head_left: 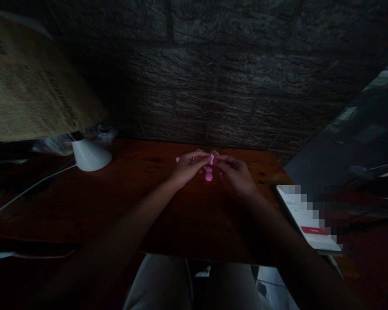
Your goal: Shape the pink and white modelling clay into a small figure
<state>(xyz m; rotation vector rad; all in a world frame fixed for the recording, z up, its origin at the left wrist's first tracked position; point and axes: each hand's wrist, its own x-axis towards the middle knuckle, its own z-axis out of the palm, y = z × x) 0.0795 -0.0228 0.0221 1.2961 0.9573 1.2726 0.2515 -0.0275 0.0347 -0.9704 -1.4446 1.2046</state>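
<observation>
My left hand and my right hand meet over the far middle of a reddish wooden table. Both pinch a small pink piece between their fingertips. Several more small pink pieces lie on the table just below and behind the fingers. A ring shows on a finger of my left hand. The light is dim, so I cannot make out what the pink pieces are.
A white lamp base with a cable stands at the back left, under a paper-covered shade. A phone with a lit screen lies at the table's right edge. A dark stone-pattern wall closes the back.
</observation>
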